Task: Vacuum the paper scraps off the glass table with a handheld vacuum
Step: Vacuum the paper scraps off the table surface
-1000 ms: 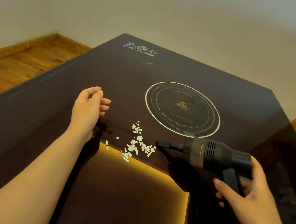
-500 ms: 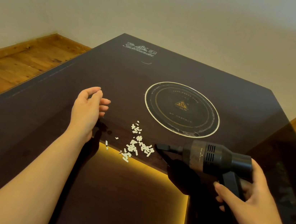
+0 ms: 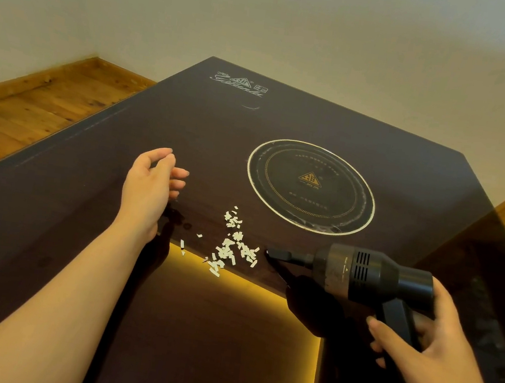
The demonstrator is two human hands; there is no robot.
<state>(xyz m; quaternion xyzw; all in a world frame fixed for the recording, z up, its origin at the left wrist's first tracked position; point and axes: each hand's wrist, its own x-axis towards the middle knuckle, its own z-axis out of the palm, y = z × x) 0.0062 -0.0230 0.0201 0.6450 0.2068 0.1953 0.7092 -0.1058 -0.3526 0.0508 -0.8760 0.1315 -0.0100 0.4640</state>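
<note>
Several small white paper scraps (image 3: 233,245) lie in a loose heap on the dark glass table (image 3: 286,122). My right hand (image 3: 426,346) grips the handle of a black handheld vacuum (image 3: 368,275), held level. Its narrow nozzle points left, with the tip just right of the scraps and low over the glass. My left hand (image 3: 149,187) rests its edge on the table to the left of the scraps, fingers loosely curled and holding nothing.
A round induction ring (image 3: 311,186) with a gold logo is set into the glass behind the scraps. A yellow light strip (image 3: 264,289) glows under the glass nearer to me. Wooden floor (image 3: 30,110) lies to the left, a pale wall behind.
The vacuum has sunk slightly and edged left, bringing its nozzle tip nearer to the scraps. My left hand and the scraps have stayed put.
</note>
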